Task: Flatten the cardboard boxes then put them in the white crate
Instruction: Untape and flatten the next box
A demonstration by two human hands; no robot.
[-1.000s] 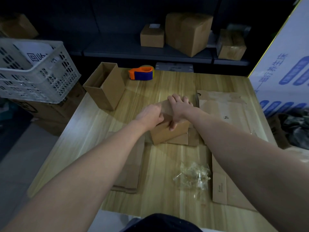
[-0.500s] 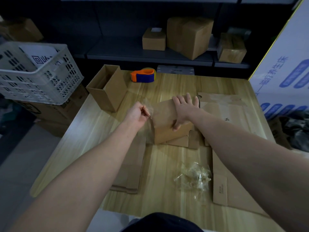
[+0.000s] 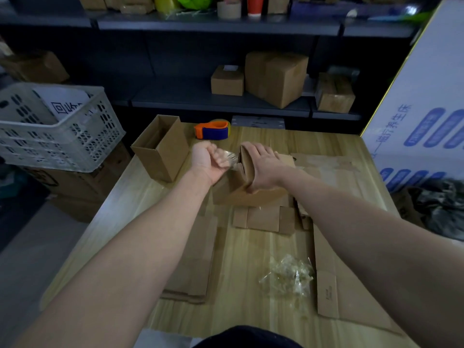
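The bench [image 3: 251, 259] is pale wood-grain, smooth, with a faint sheen. The cardboard box [image 3: 241, 197] under the right hand [image 3: 263, 167] is plain brown board, matt and dry-looking. The open box [image 3: 165, 156] and the flattened sheets [image 3: 193, 267] are the same. The strip of tape [image 3: 230, 158] in the left hand [image 3: 208, 162] is clear, glossy film, like the crumpled wad [image 3: 288, 277]. The white crate [image 3: 62, 144] is perforated plastic. The tape dispenser [image 3: 213, 130] is smooth orange and blue plastic.

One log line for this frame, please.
left hand: grips tape | right hand: holds box | box: not flattened
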